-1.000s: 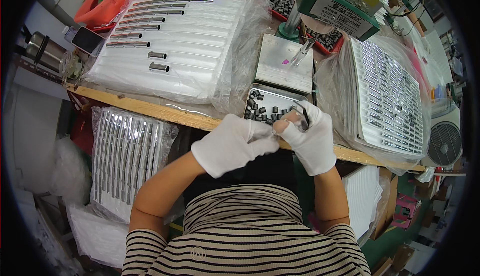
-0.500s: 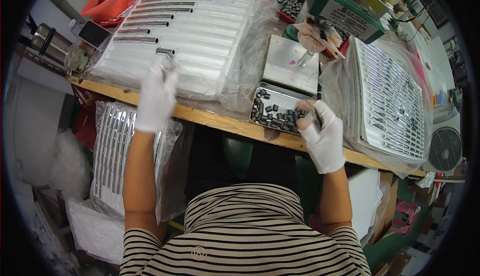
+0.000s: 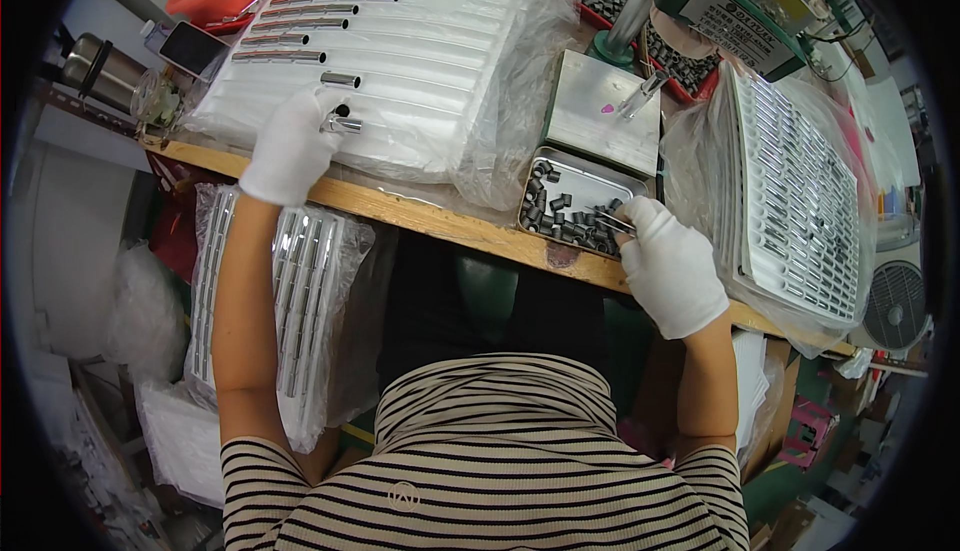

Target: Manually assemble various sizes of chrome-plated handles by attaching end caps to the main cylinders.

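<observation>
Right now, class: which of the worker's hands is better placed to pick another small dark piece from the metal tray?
The right hand: its fingertips sit at the metal tray of small dark pieces. The left hand is far off, holding a shiny tube on the white grooved tray.

- My wooden workbench (image 3: 470, 226) with its pale plank edge carried everything.
- A white grooved plastic tray in a clear bag (image 3: 400, 71) lay on its left part.
- A small metal tin of dark little cylinders (image 3: 575, 201) sat at the front edge.
- A flat grey metal plate (image 3: 595, 116) lay just behind the tin.
- A white slotted tray in clear plastic (image 3: 800, 201) lay on the right, tilted.
</observation>
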Motion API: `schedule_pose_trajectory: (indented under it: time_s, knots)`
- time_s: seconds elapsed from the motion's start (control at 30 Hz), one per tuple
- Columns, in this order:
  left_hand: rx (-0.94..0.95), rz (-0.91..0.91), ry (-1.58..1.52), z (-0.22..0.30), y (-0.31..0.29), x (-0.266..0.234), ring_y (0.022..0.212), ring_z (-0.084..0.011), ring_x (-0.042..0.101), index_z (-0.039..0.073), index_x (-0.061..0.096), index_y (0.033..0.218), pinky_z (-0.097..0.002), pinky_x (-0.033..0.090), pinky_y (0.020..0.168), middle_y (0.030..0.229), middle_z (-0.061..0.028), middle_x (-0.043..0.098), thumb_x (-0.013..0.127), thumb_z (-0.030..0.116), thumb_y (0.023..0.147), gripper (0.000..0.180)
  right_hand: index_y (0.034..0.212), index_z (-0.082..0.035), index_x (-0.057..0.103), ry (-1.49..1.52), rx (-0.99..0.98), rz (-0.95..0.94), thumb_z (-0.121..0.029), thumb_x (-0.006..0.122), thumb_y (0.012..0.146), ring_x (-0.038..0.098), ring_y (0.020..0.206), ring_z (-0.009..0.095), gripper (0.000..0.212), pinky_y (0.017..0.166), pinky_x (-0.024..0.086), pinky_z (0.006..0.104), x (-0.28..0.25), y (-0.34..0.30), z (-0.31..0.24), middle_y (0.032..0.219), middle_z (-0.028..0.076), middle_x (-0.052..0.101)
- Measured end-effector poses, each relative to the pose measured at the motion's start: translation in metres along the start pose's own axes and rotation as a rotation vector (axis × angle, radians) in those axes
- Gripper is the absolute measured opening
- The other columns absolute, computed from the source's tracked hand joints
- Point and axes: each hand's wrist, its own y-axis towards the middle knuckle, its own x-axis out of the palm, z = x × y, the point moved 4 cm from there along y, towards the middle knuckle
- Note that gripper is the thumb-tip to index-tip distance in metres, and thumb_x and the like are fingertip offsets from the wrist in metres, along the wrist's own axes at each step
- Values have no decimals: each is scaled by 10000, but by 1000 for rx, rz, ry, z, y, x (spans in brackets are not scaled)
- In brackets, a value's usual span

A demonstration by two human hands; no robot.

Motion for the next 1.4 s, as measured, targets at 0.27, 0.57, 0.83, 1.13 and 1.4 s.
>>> schedule_pose_trajectory:
  time_s: [0.27, 0.57, 0.83, 1.13, 1.4]
  knots:
    - [-363, -242, -933, 96, -34, 44, 768, -112, 569, 25, 679, 1005, -261, 476, 699, 832, -26, 637, 684, 217, 901, 218, 983, -84, 570, -279, 41, -76, -147, 620, 853, 645, 710, 289, 152, 608, 515, 384, 16, 14, -17, 848, 89, 619]
    - [5, -175, -702, 130, -37, 76, 674, -142, 523, 40, 696, 1039, -258, 441, 639, 765, -74, 571, 683, 100, 862, 188, 927, -104, 589, 301, -123, 343, -63, 587, 831, 649, 672, 270, 105, 542, 505, 362, -22, 4, -17, 751, 78, 608]
    - [157, -581, -801, 171, -35, 75, 635, -156, 559, 47, 673, 996, -259, 443, 582, 802, -80, 579, 700, 77, 832, 168, 944, -100, 554, -20, -363, -91, -56, 606, 761, 639, 653, 267, 195, 528, 494, 394, -27, -8, -20, 809, 72, 597]
    - [5, -465, -988, 177, -22, 89, 758, -94, 594, -52, 654, 1008, -226, 491, 653, 944, -52, 668, 670, 45, 877, 164, 982, -58, 651, -7, 369, 366, -5, 633, 794, 622, 682, 259, 196, 641, 492, 347, -78, -75, 119, 845, 105, 620]
    - [-84, -566, -1001, 207, -16, 101, 738, -93, 592, -8, 670, 1060, -230, 487, 647, 881, -48, 672, 671, 45, 878, 190, 905, -26, 608, 129, 205, 400, 52, 577, 798, 633, 728, 216, 136, 644, 489, 308, -83, -69, 121, 862, 94, 628]
